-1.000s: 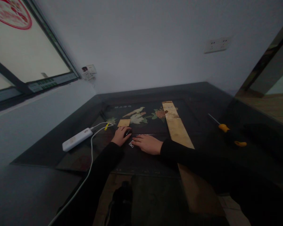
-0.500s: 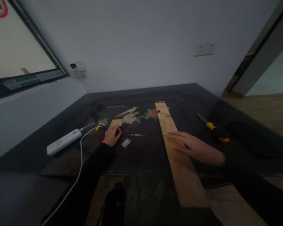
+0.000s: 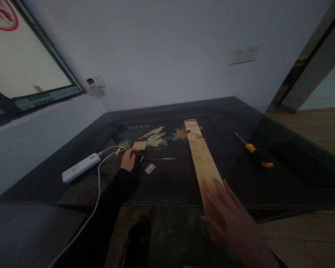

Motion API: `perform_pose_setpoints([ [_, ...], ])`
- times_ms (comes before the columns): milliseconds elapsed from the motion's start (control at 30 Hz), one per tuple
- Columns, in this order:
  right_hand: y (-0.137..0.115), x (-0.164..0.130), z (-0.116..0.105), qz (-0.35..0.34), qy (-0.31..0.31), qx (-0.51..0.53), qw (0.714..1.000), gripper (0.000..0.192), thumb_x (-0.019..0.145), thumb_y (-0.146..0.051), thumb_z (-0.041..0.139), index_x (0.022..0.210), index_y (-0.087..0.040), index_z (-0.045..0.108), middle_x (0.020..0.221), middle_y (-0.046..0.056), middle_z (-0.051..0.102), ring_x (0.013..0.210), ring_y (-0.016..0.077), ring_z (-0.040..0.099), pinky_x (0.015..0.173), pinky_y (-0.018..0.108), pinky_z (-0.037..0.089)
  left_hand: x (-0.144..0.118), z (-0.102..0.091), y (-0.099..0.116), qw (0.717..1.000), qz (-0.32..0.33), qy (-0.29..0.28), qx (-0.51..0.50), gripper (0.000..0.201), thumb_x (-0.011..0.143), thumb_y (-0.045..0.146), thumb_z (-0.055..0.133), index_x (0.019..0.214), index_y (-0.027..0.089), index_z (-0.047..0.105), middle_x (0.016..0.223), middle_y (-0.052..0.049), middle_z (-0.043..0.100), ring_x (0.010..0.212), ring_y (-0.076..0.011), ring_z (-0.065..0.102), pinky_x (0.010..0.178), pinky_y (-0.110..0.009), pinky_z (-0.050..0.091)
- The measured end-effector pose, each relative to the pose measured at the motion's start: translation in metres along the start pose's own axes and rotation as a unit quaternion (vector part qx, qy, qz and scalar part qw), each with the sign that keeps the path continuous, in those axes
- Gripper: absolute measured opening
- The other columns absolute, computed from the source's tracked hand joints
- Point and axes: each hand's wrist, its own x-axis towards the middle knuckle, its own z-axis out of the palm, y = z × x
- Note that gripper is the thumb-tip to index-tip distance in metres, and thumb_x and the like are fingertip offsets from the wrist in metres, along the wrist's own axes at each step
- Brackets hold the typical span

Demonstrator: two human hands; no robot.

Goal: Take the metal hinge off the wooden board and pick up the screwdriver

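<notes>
A long wooden board (image 3: 199, 149) lies on the dark table, its near end reaching past the front edge. My right hand (image 3: 234, 216) is over the near part of the board, fingers spread and slightly blurred; whether it presses on the wood I cannot tell. My left hand (image 3: 128, 160) rests on the table with its fingers drawn together, beside a small square wooden piece (image 3: 140, 145). What the fingers hold, if anything, is hidden. Just right of them lies a tiny shiny metal bit (image 3: 142, 158). A metal hinge (image 3: 150, 169) lies flat nearby.
A white power strip (image 3: 81, 167) with a white cable (image 3: 99, 182) lies at the left; the cable runs past my left arm. At the right is a screwdriver (image 3: 250, 148) with a yellow and black handle. A wall (image 3: 167, 56) stands behind the table (image 3: 167, 186).
My right hand has slid back along the board toward me, its fingers now spread. My left hand has drawn its fingers together and shifted slightly left, uncovering the tiny metal bit.
</notes>
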Motion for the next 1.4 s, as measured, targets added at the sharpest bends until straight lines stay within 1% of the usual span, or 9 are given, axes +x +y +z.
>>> perform_pose_setpoints([
  [133,-0.01,0.014,0.008,0.044,-0.004,-0.003,0.999,0.066,0.081,-0.057,0.054,0.14,-0.03,0.043,0.153,0.009,0.027,0.139,0.0374,0.026,0.102,0.053,0.042,-0.007,0.002,0.003,0.996,0.061,-0.029,0.054,0.022,0.081,0.033,0.05,0.095,0.017,0.059,0.099,-0.009,0.06,0.099,-0.0241,0.055,0.092,-0.04,0.043],
  [233,-0.011,0.018,0.012,0.042,-0.021,-0.01,0.999,0.061,0.08,-0.041,0.061,0.138,-0.03,0.045,0.15,0.008,0.034,0.138,0.0384,0.028,0.104,0.052,0.04,-0.01,0.005,0.005,0.99,0.105,-0.069,0.071,0.031,0.077,0.041,0.059,0.097,0.018,0.06,0.101,-0.009,0.06,0.102,-0.0257,0.054,0.094,-0.042,0.042],
  [300,-0.011,0.019,0.013,0.046,-0.04,-0.015,0.998,0.059,0.078,-0.03,0.062,0.136,-0.03,0.049,0.149,0.006,0.037,0.138,0.0394,0.028,0.106,0.053,0.038,-0.01,0.006,0.006,0.986,0.124,-0.092,0.07,0.03,0.076,0.04,0.061,0.096,0.018,0.06,0.102,-0.009,0.06,0.102,-0.0254,0.054,0.093,-0.042,0.043],
  [400,-0.013,0.023,0.009,0.056,-0.08,-0.011,0.995,0.058,0.075,-0.024,0.06,0.133,-0.029,0.053,0.146,0.003,0.042,0.138,0.04,0.026,0.108,0.053,0.036,-0.009,0.005,0.008,0.983,0.137,-0.105,0.063,0.023,0.078,0.036,0.058,0.093,0.018,0.061,0.1,-0.008,0.061,0.1,-0.0241,0.056,0.092,-0.04,0.044],
  [700,-0.019,0.037,-0.008,0.083,-0.17,0.05,0.981,0.06,0.076,-0.025,0.053,0.136,-0.029,0.05,0.148,-0.006,0.036,0.143,0.0346,0.013,0.115,0.05,0.026,-0.009,0.002,0.01,0.985,0.131,-0.097,0.06,0.017,0.08,0.032,0.054,0.089,0.02,0.062,0.096,-0.007,0.063,0.098,-0.023,0.058,0.09,-0.039,0.046],
  [1000,-0.027,0.065,0.0,0.041,-0.149,0.099,0.983,0.056,0.078,-0.028,0.053,0.134,-0.025,0.052,0.148,0.0,0.039,0.144,0.0327,0.012,0.115,0.049,0.023,-0.009,0.001,0.013,0.984,0.132,-0.096,0.066,0.018,0.081,0.033,0.052,0.088,0.02,0.062,0.096,-0.007,0.063,0.098,-0.0229,0.058,0.091,-0.039,0.046],
  [1167,-0.037,0.086,0.01,0.004,-0.132,0.111,0.985,0.056,0.077,-0.027,0.055,0.133,-0.024,0.053,0.146,0.003,0.042,0.141,0.0353,0.018,0.111,0.051,0.026,-0.007,0.002,0.013,0.986,0.118,-0.095,0.063,0.019,0.08,0.034,0.053,0.089,0.02,0.062,0.098,-0.007,0.064,0.099,-0.0231,0.058,0.092,-0.039,0.045],
  [1233,-0.04,0.095,0.014,-0.016,-0.132,0.112,0.985,0.056,0.077,-0.029,0.056,0.132,-0.023,0.054,0.146,0.005,0.042,0.141,0.0358,0.021,0.111,0.051,0.025,-0.007,0.001,0.013,0.989,0.108,-0.08,0.064,0.02,0.08,0.034,0.053,0.091,0.02,0.062,0.099,-0.008,0.063,0.101,-0.0239,0.057,0.094,-0.04,0.044],
  [1400,-0.043,0.119,0.025,-0.06,-0.153,0.119,0.979,0.058,0.076,-0.033,0.057,0.133,-0.022,0.053,0.145,0.006,0.043,0.138,0.0378,0.023,0.108,0.053,0.026,-0.004,-0.006,0.008,0.995,0.077,-0.005,0.066,0.018,0.081,0.027,0.05,0.092,0.021,0.062,0.101,-0.008,0.062,0.104,-0.0246,0.056,0.097,-0.042,0.042],
])
